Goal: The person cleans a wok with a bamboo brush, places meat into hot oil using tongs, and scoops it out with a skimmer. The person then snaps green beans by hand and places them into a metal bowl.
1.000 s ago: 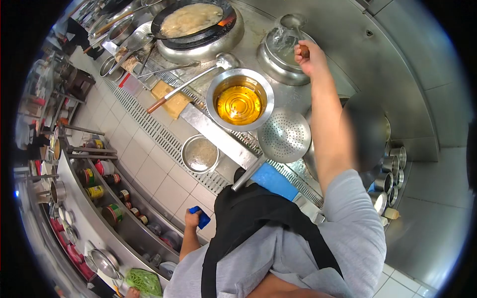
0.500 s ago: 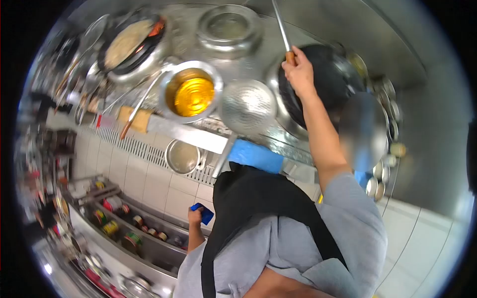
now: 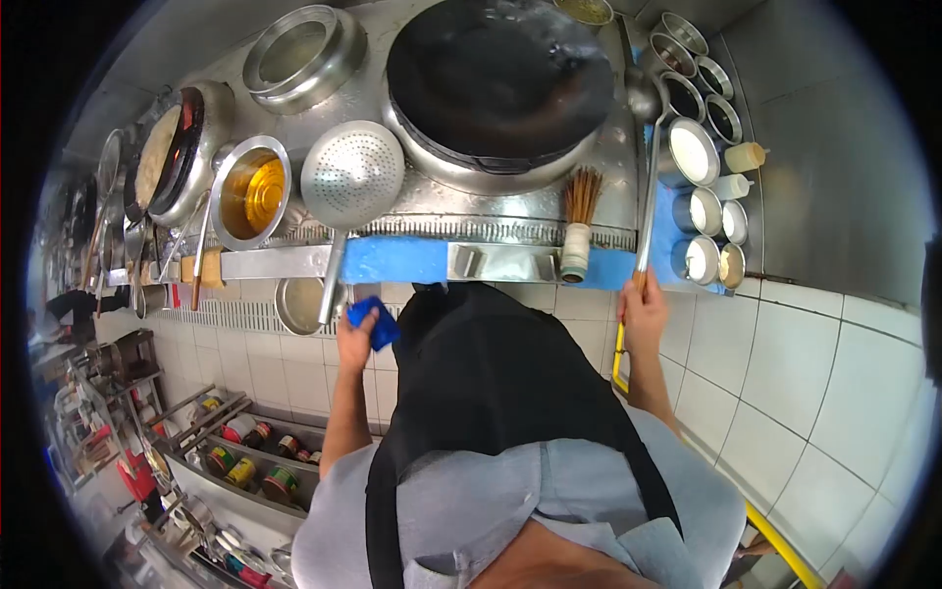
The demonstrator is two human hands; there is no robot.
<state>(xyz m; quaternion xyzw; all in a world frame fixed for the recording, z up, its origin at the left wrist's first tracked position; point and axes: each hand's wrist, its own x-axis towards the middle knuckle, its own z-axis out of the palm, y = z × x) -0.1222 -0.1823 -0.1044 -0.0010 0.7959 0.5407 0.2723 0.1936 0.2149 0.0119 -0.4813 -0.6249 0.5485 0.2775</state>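
Note:
My right hand point(image 3: 644, 312) is closed round the wooden end of a long metal ladle point(image 3: 650, 196). The ladle's bowl lies away from me, near several seasoning pots point(image 3: 692, 152) on the right. In my left hand point(image 3: 359, 334) is a folded blue cloth point(image 3: 378, 324), held at waist height below the stove edge. The handle of a perforated strainer point(image 3: 353, 175) hangs over the edge close to that hand. Straight ahead, a black wok point(image 3: 496, 79) sits on its burner ring, with a bamboo brush point(image 3: 579, 221) standing nearer to me on the right.
A steel pot of yellow oil point(image 3: 260, 191) stands left of the strainer. Farther left is another wok point(image 3: 162, 157) with pale contents. Squeeze bottles point(image 3: 744, 157) stand by the right wall. Behind my left side, a steel counter point(image 3: 235, 491) holds jars and cans.
My right hand has come down from above the wok to the stove's front right, still gripping the ladle. My left hand has risen with the cloth. The view has turned right.

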